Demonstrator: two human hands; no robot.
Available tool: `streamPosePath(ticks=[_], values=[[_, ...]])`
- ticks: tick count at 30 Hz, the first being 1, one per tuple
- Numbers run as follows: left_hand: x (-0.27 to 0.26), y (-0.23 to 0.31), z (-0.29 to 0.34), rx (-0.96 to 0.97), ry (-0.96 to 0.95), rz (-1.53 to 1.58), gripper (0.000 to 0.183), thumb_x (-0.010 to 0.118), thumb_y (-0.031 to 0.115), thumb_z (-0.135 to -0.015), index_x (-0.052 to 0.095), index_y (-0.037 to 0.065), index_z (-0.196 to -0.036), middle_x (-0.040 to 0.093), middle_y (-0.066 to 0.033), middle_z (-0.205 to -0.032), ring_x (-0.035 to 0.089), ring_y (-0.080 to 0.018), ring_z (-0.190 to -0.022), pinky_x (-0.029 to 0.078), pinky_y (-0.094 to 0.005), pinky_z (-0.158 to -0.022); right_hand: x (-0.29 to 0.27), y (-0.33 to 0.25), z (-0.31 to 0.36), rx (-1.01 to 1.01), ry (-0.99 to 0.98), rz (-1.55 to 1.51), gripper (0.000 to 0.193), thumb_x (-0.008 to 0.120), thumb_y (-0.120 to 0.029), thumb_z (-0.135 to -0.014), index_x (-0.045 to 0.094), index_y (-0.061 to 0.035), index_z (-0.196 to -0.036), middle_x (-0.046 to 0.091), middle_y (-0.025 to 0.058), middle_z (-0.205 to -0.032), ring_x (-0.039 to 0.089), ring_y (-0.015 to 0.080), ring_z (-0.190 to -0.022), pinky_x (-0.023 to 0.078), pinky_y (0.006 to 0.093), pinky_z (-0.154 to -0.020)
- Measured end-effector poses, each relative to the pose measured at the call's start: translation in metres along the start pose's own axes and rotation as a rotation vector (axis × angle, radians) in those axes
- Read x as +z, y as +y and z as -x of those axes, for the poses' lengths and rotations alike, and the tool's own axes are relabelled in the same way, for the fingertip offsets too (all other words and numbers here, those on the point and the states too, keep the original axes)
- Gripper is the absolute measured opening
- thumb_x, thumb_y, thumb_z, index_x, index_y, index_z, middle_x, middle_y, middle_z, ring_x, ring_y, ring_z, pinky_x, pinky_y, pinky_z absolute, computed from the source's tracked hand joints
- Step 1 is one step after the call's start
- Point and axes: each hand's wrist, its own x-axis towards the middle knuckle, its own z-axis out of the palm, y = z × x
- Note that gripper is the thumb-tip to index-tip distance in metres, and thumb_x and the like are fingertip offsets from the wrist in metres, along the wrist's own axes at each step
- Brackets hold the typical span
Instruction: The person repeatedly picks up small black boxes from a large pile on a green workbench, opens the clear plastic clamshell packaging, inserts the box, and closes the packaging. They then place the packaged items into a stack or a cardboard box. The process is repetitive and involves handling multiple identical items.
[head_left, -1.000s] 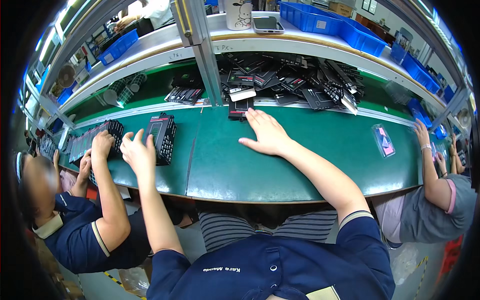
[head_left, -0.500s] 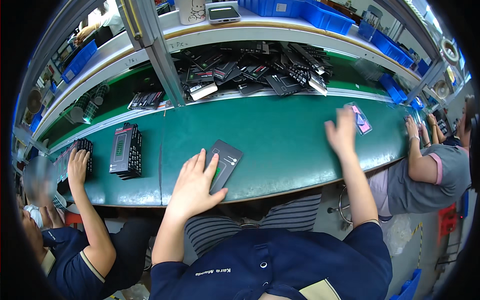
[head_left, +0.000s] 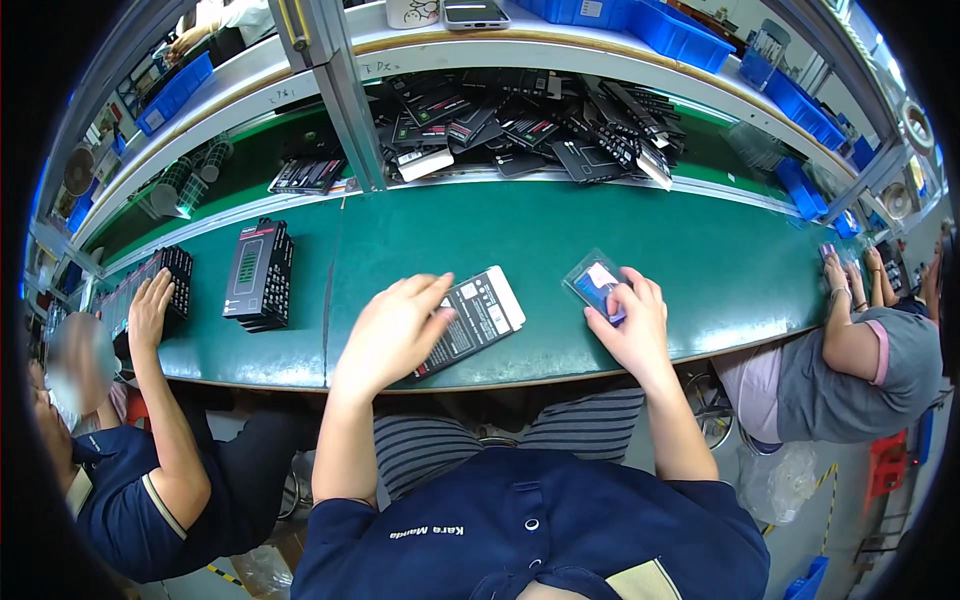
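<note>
A flat dark cardboard box [head_left: 478, 325] lies tilted on the green table in front of me, its printed back up and a white flap [head_left: 507, 296] at its far right end. Its left side is in the grip of my left hand [head_left: 392, 328], which covers part of the print. To the right, my right hand [head_left: 636, 328] has thumb and fingers closed on a small clear plastic pack [head_left: 590, 272] with pink and blue contents. The pack is held just above or on the tabletop, apart from the box.
At left stands a stack of dark boxes [head_left: 258, 275], with another row [head_left: 165, 285] under a co-worker's hand [head_left: 150, 310]. A heap of loose boxes [head_left: 520, 125] fills the space under the shelf [head_left: 560, 50]. Co-workers sit close on both sides.
The box has turned over and now shows its back and white flap. My right hand has come back leftward from the far right, bringing the clear pack with it.
</note>
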Motion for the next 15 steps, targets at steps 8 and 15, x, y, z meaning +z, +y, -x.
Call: streamPosePath(ticks=[8,15], values=[[0.027,-0.006,0.004,0.154,-0.117,-0.026,0.089,0.083,0.049,-0.068,0.055,0.002,-0.137,0.050,-0.0185,-0.148,0.040,-0.0330,-0.143,0.028,-0.0499,-0.119,0.000,-0.021,-0.031,-0.281,-0.636,-0.530,0.043,0.079,-0.023,-0.062,0.058,-0.0099,-0.098,0.059,0.0117,-0.140,0.049,0.0326,-0.132,0.017,0.0588,-0.120],[0.038,0.003,-0.007,0.187,-0.041,0.033,0.091,0.086,0.043,-0.060,0.050,-0.002,-0.132,0.058,-0.0196,-0.132,0.051,-0.0350,-0.132,0.030,-0.0499,-0.118,0.009,-0.080,-0.006,-0.386,-0.584,-0.989,0.056,0.046,0.014,-0.076,0.051,-0.0022,-0.129,0.035,0.0246,-0.157,0.031,0.0367,-0.148,0.024,0.0457,-0.121]])
